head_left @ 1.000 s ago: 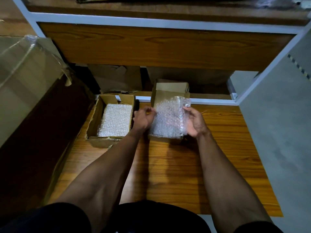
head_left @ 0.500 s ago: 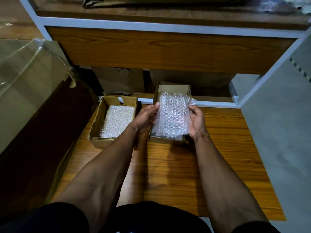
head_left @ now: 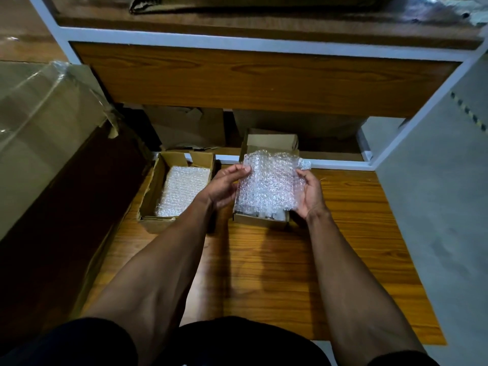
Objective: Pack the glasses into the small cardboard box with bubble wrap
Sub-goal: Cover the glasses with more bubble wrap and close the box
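A sheet of clear bubble wrap (head_left: 266,183) is stretched over the small open cardboard box (head_left: 257,220), which sits on the wooden board with its lid flap (head_left: 272,141) raised at the back. My left hand (head_left: 224,186) pinches the sheet's left edge and my right hand (head_left: 310,191) grips its right edge. Dark shapes show in the box under the sheet's near edge; whether they are the glasses I cannot tell.
A second open cardboard box (head_left: 150,204) holding a stack of bubble wrap (head_left: 182,191) stands to the left. A large plastic-wrapped carton (head_left: 39,128) rises at far left. Low shelf with white frame (head_left: 340,163) and cardboard behind. Grey floor (head_left: 435,207) to the right.
Both hands have spread the bubble wrap flatter and lowered it over the small box. My left hand has opened out along the sheet's left edge.
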Motion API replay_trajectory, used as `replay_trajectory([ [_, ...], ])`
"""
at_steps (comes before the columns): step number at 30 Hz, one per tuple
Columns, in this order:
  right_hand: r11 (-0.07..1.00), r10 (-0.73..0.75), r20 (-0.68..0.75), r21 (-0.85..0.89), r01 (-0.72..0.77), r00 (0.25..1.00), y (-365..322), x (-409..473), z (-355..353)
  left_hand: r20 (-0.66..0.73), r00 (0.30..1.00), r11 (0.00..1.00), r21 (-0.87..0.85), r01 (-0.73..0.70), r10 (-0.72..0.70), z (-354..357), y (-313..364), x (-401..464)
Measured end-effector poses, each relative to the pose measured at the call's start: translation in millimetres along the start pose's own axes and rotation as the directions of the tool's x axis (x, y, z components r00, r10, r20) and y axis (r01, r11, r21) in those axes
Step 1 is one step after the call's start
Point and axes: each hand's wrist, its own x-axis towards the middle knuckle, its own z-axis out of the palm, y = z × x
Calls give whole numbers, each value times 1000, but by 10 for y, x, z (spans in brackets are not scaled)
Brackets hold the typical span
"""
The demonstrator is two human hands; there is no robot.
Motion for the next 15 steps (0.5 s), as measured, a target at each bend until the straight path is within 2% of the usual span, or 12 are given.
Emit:
replay_trajectory([
  [3,1000,9,7,-21,-9,1000,-65,-115,60,-31,1000,998,62,-2,4,-13,-8,14],
  [7,999,12,3,-49,-11,1000,-108,-179,66,-161,987,989,149,-2,26,-90,8,10],
  [13,999,0,-4,-45,-1,1000,-80,-140,-34,-323,933,951,304,-57,159,-167,-35,37],
  [15,997,-4,-2,-76,4,1000,-83,-157,-22,-325,930,939,338,-55,172,-187,-49,50],
])
